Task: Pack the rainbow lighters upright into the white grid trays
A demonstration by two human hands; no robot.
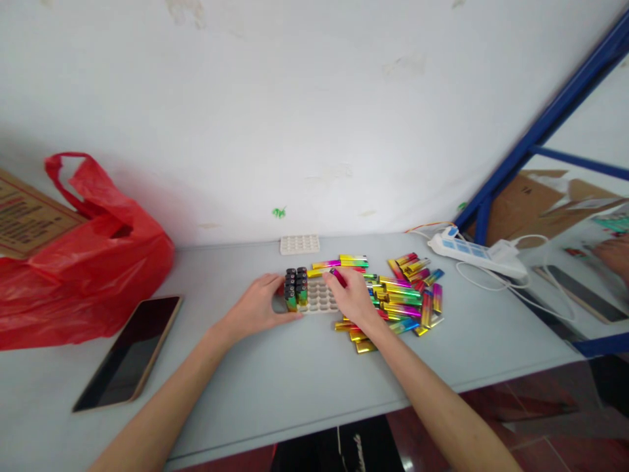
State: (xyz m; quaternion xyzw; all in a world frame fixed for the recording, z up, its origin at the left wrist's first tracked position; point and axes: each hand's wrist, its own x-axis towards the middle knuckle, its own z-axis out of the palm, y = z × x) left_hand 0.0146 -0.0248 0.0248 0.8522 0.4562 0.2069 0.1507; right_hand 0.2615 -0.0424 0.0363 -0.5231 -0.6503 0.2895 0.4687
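Note:
A pale tray with rows of small pockets lies on the table before me. Several lighters with black tops and shiny green-gold bodies stand upright in its left end. My left hand grips that end, thumb along the front edge and fingers behind the lighters. Over the right part of the tray, my right hand pinches a pinkish-red lighter with a dark end, mostly covered by the fingers. Right of the tray lies a loose pile of shiny multicoloured lighters, partly hidden behind my right hand and wrist.
A second pale tray lies against the wall. On the left are a red plastic bag, a cardboard box and a phone. A white power strip with cables lies at the right, near a blue metal frame. Another person's hand shows beyond it.

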